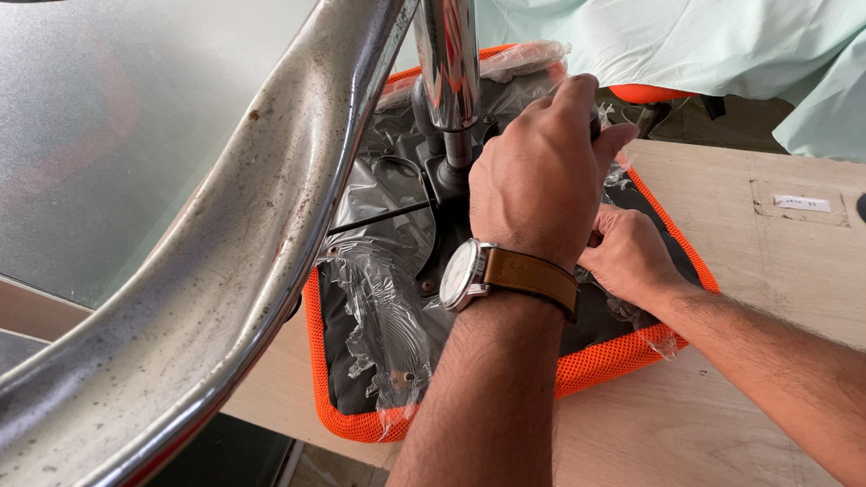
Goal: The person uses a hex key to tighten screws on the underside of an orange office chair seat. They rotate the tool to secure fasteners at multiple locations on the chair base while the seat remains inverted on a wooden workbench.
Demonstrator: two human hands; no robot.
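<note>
Left hand (543, 170) curled over seat underside (394, 221); right hand (628, 250) fisted on plastic wrap (379, 310).

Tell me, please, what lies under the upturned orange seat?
The orange seat rests upside down on a pale wooden tabletop. Whatever is directly beneath it is covered, so it cannot be seen.

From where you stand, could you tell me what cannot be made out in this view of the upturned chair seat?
- Head view: what the left hand grips is hidden behind its own knuckles.
- The right hand has its fingertips tucked behind the left wrist.
- The black seat underside is blurred by crinkled plastic wrap.
- The chrome base legs are cut off by the frame edges.
</note>
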